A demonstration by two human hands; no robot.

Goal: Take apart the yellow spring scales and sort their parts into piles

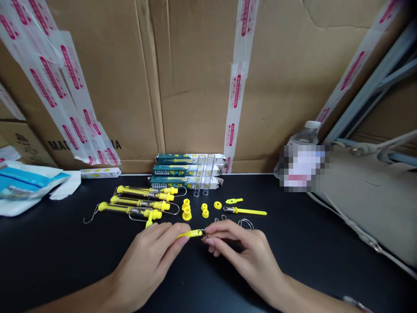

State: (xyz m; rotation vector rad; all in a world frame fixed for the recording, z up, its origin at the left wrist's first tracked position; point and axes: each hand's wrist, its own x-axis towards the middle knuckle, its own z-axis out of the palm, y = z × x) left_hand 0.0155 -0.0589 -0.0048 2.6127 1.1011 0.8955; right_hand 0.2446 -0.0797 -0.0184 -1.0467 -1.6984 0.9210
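My left hand (pixel 151 256) pinches a slim yellow plastic rod (pixel 194 233) between thumb and fingers. At the rod's right end, my right hand (pixel 246 250) grips a small dark metal piece (pixel 204 233), perhaps a hook or spring end; the fingertips partly hide it. Just beyond my hands lie yellow end caps (pixel 186 213), a yellow ring (pixel 217 204) and a second yellow rod with a spring (pixel 249 211). Wire hooks (pixel 246 223) rest behind my right hand. Several assembled yellow spring scales (pixel 140 202) lie to the left.
Two clear tubes (pixel 199 178) lean on stacked green-and-white boxes (pixel 182 182) at the back. A plastic bottle (pixel 308 134) and a pale bag (pixel 365 195) stand right. Blue-white packaging (pixel 29 182) lies left. A big cardboard box (pixel 195 95) closes off the black table's rear.
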